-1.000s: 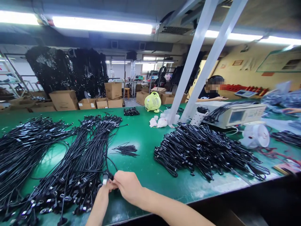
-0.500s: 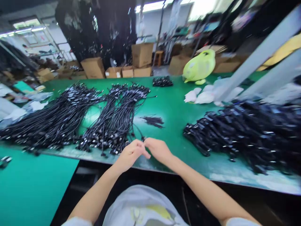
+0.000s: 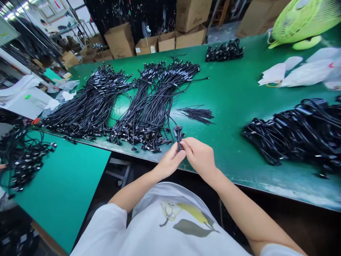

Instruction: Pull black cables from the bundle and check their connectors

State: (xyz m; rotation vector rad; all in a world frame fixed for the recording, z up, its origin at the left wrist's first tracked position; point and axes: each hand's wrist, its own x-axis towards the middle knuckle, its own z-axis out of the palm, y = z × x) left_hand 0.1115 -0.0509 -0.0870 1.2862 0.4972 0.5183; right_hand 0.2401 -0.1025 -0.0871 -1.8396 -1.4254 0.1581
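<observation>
Between my two hands, near the table's front edge, is a black cable (image 3: pixel 177 134) folded into a short bundle, its connector end pointing away from me. My left hand (image 3: pixel 170 160) is closed around the lower part of the bundle. My right hand (image 3: pixel 200 156) pinches at the bundle's right side with thumb and finger; whether a thin tie is between them is too small to tell. Just beyond lies a small bunch of thin black ties (image 3: pixel 198 114). Left of my hands, a pile of straight black cables (image 3: pixel 151 106) covers the green table (image 3: pixel 226 96).
Another cable pile (image 3: pixel 90 99) lies farther left. Bundled cables (image 3: pixel 290 131) are heaped at the right, with a smaller stack (image 3: pixel 224 51) at the back. A yellow-green fan (image 3: pixel 306 23) and white plastic bags (image 3: pixel 306 73) stand back right. More cables (image 3: pixel 29 160) lie on the left side table.
My view has tilted down and swung left. The folded cable between my hands now shows clearly; before, my hands were lower over it and mostly hid it.
</observation>
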